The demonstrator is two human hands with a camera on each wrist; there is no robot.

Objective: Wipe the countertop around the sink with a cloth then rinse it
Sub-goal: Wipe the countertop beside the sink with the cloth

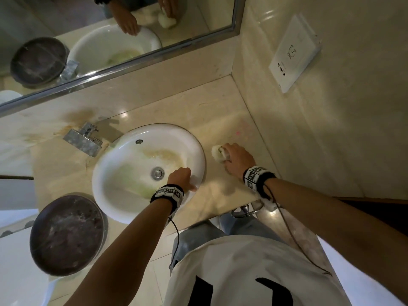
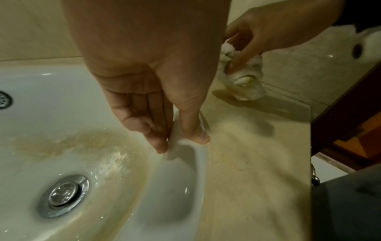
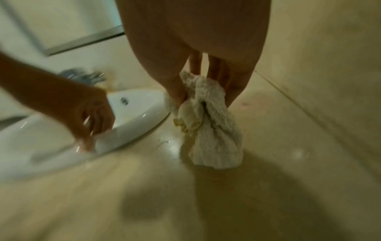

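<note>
Cloth [image 1: 218,153] bunched up in the right hand [image 1: 237,161], fingers and thumb curled round it in a firm grip, pressing it down on the beige desk [image 1: 220,120] just to the right of the sink [image 1: 123,155]; left hand [image 1: 180,177] pinches the sink's near right rim, thumb on the outside and fingers inside the bowl; brownish and greenish stains show in the bowl around the drain [image 1: 157,173]; tap [image 1: 85,138] sits behind the sink on the left; dark round bin [image 1: 66,235] stands at the lower left; mirror [image 1: 106,36] runs along the back wall; socket plate [image 1: 294,54] on the right wall.
</note>
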